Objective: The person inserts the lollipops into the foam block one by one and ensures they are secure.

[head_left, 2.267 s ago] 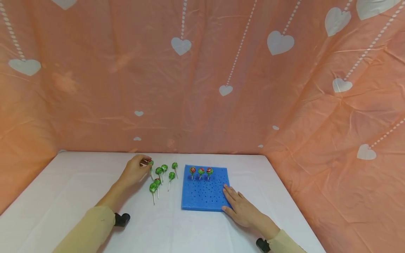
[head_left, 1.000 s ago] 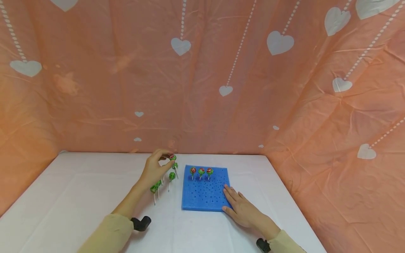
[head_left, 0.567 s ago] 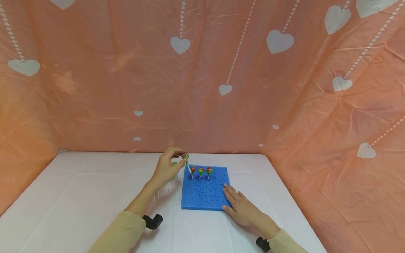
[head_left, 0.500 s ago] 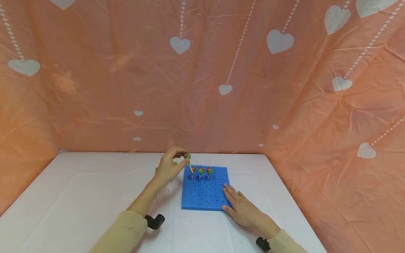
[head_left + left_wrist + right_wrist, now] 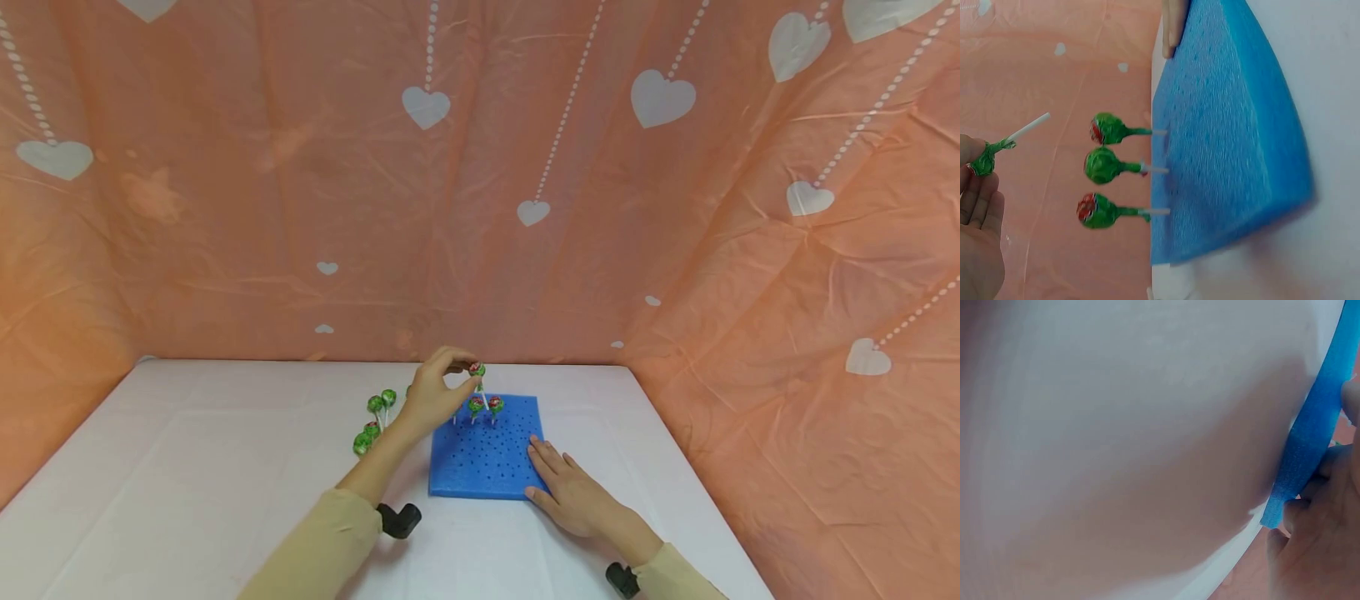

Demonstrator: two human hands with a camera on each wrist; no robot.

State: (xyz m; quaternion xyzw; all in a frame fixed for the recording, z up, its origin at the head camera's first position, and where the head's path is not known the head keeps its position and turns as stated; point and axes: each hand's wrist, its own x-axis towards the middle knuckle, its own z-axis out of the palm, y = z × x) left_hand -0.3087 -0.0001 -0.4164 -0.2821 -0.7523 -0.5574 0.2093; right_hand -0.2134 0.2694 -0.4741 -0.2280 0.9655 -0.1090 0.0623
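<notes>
My left hand [image 5: 437, 398] pinches a green-and-red wrapped lollipop [image 5: 477, 370] by its head, above the back of a blue foam board [image 5: 480, 479]. Its white stick points down toward the board. In the left wrist view the held lollipop [image 5: 984, 161] is apart from the foam. Three lollipops stand in a row in the board; the middle one [image 5: 1101, 165] shows clearly there, while my left hand partly covers the row in the head view. My right hand [image 5: 573, 497] rests with straight fingers on the board's right edge.
Several green lollipops [image 5: 363, 442] lie on the white table [image 5: 187, 467] left of the board, some hidden behind my left forearm. Small holes dot the board. An orange curtain [image 5: 480, 275] with white hearts hangs behind the table.
My left hand has picked up a lollipop from the left group and carried it right, over the board's back edge. The right hand has stayed on the board.
</notes>
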